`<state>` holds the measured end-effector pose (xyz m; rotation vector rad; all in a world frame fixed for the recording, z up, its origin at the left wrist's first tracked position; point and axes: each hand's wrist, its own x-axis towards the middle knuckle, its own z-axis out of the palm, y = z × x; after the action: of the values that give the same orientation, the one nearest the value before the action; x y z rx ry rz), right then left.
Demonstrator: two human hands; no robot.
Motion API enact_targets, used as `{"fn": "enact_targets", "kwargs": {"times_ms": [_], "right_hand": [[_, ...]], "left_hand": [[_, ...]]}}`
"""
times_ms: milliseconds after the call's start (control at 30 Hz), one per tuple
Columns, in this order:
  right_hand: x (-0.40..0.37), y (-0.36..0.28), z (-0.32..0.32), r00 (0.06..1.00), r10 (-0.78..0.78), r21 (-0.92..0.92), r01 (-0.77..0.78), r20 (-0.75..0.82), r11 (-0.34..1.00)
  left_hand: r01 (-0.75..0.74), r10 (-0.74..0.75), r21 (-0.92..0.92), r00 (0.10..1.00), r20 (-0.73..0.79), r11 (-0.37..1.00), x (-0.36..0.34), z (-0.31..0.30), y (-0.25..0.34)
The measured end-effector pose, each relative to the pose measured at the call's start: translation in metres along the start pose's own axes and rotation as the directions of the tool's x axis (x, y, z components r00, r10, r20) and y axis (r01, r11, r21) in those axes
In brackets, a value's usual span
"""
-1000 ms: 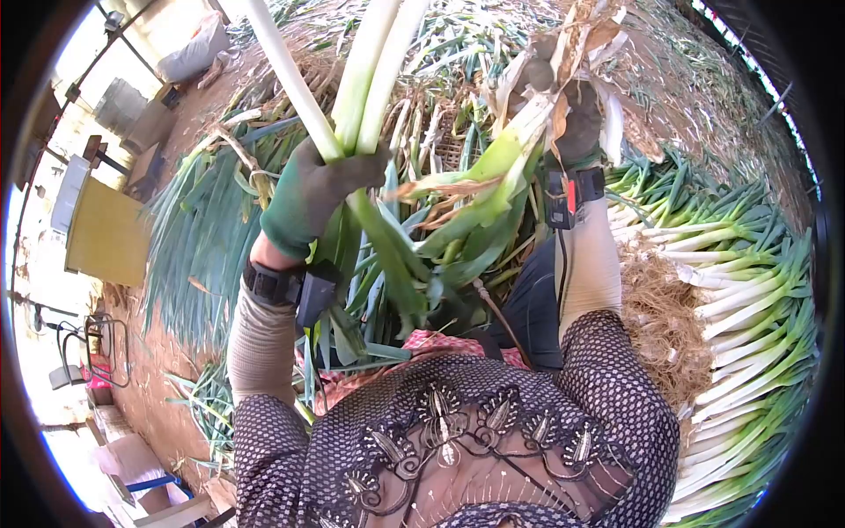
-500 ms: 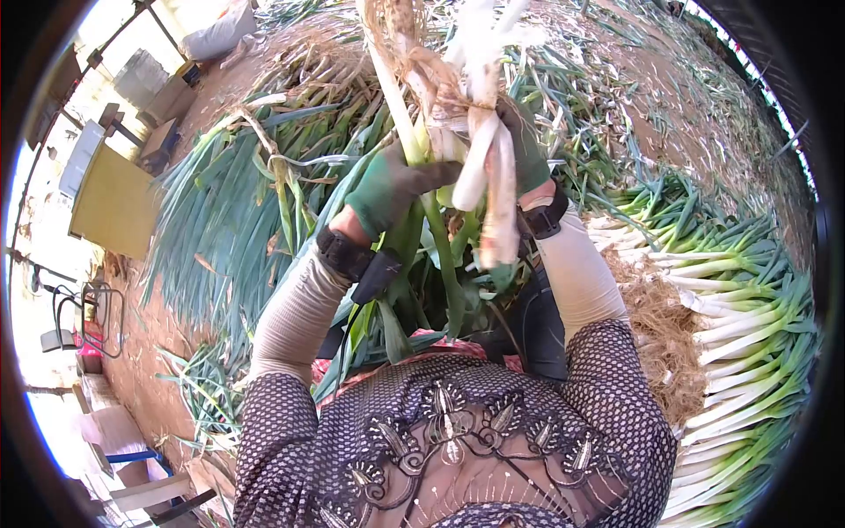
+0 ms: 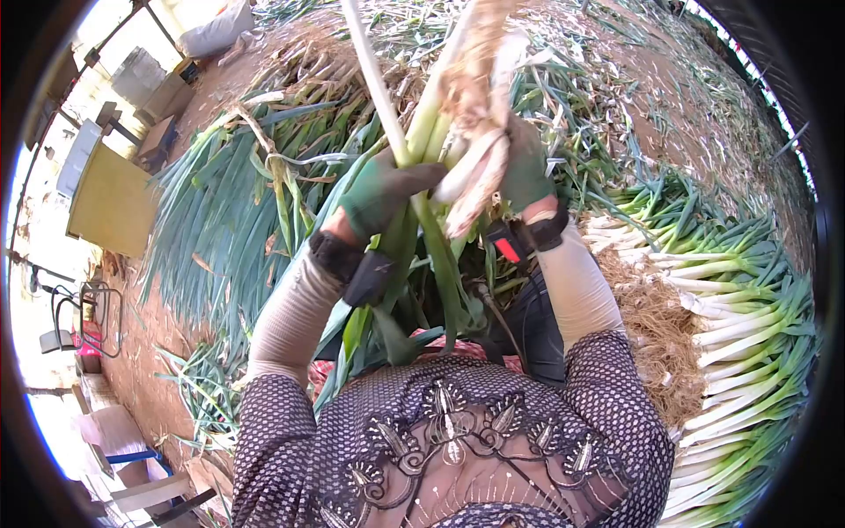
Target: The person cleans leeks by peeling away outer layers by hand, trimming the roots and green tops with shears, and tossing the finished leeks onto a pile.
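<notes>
My left hand (image 3: 383, 192), in a green glove, grips a bunch of leeks (image 3: 422, 132) held upright in front of me, white shanks up and green leaves hanging toward my lap. My right hand (image 3: 525, 167), also gloved in green, holds the same bunch from the right side, closed around dry peeled outer skins (image 3: 475, 180) that curl off the stalks. Black bands sit on both wrists.
A stack of cleaned leeks (image 3: 748, 290) lies at the right beside a heap of dry roots (image 3: 656, 326). Untrimmed leeks (image 3: 238, 202) pile up at the left. A yellow board (image 3: 110, 207) and a sack (image 3: 211, 31) stand beyond. Scraps litter the dirt floor.
My hands came together on the bunch: the right hand dropped from high at the right to beside the left. The dry skins are now pulled down along the stalks.
</notes>
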<state>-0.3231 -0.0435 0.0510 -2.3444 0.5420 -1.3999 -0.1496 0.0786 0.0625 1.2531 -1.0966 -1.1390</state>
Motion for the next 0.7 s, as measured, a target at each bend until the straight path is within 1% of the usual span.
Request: {"fn": "enact_targets", "kwargs": {"times_ms": [33, 67, 100, 167, 200, 233, 300, 333, 367, 400, 433, 500, 533, 567, 600, 633, 700], "right_hand": [[0.002, 0.006, -0.01, 0.871, 0.455, 0.372, -0.491, 0.186, 0.788], [0.006, 0.029, -0.019, 0.897, 0.299, 0.748, -0.437, 0.325, 0.5], [0.001, 0.042, -0.023, 0.907, 0.256, 0.873, -0.401, 0.335, 0.276], [-0.014, 0.059, -0.012, 0.923, 0.374, 0.968, -0.169, 0.09, 0.185], [-0.014, 0.05, -0.004, 0.908, 0.419, 0.981, -0.098, 0.019, 0.169], [-0.008, 0.046, -0.016, 0.897, 0.395, 0.823, -0.373, 0.201, 0.429], [0.001, 0.026, -0.02, 0.824, 0.462, 0.678, -0.546, 0.329, 0.492], [-0.001, 0.02, -0.018, 0.813, 0.452, 0.644, -0.572, 0.366, 0.508], [-0.004, 0.014, -0.011, 0.827, 0.408, 0.646, -0.559, 0.387, 0.519], [-0.007, 0.008, -0.011, 0.852, 0.348, 0.665, -0.523, 0.391, 0.533], [-0.008, 0.006, -0.009, 0.881, 0.289, 0.678, -0.474, 0.376, 0.562], [-0.005, -0.006, -0.011, 0.924, 0.208, 0.689, -0.377, 0.319, 0.619], [-0.004, -0.016, -0.012, 0.94, 0.182, 0.673, -0.334, 0.287, 0.66], [0.001, -0.025, -0.013, 0.955, 0.163, 0.643, -0.289, 0.249, 0.71], [0.007, -0.03, -0.016, 0.966, 0.144, 0.594, -0.245, 0.213, 0.766], [0.01, -0.035, -0.017, 0.977, 0.127, 0.525, -0.199, 0.17, 0.828], [0.015, -0.033, -0.016, 0.991, 0.075, 0.33, -0.109, 0.113, 0.938]], "left_hand": [[0.061, -0.064, 0.076, 0.998, 0.03, 0.995, -0.006, -0.007, 0.003], [0.037, -0.04, 0.063, 0.998, 0.046, 0.997, -0.013, -0.012, 0.005], [0.015, -0.018, 0.051, 0.998, 0.063, 0.999, -0.017, -0.015, 0.006], [0.015, -0.016, 0.041, 1.0, 0.022, 0.999, -0.011, -0.022, 0.005], [0.016, -0.016, 0.035, 1.0, -0.001, 0.999, -0.01, -0.023, 0.005], [-0.016, 0.016, 0.038, 1.0, 0.01, 0.999, -0.007, -0.021, 0.006], [-0.091, 0.09, 0.045, 0.995, 0.039, 0.995, 0.001, -0.01, 0.013], [-0.029, 0.031, -0.025, 0.993, 0.115, 0.999, -0.007, 0.0, 0.028], [-0.128, 0.112, 0.101, 0.981, 0.155, 0.987, -0.002, -0.004, 0.019], [-0.107, 0.099, 0.041, 0.984, 0.147, 0.993, -0.005, -0.002, 0.019], [-0.101, 0.104, -0.024, 0.98, 0.17, 0.995, -0.006, 0.005, 0.018], [-0.108, 0.114, -0.051, 0.983, 0.147, 0.993, 0.002, 0.012, 0.001], [-0.095, 0.116, -0.139, 0.982, 0.149, 0.986, -0.003, 0.02, 0.004], [-0.112, 0.142, -0.206, 0.98, 0.14, 0.972, -0.004, 0.029, 0.007], [-0.083, 0.115, -0.145, 0.967, 0.227, 0.986, 0.007, 0.015, -0.012], [-0.003, 0.042, -0.152, 0.965, 0.259, 0.988, 0.008, 0.01, -0.017], [0.05, 0.002, -0.2, 0.967, 0.254, 0.979, -0.001, 0.025, 0.0]]}}
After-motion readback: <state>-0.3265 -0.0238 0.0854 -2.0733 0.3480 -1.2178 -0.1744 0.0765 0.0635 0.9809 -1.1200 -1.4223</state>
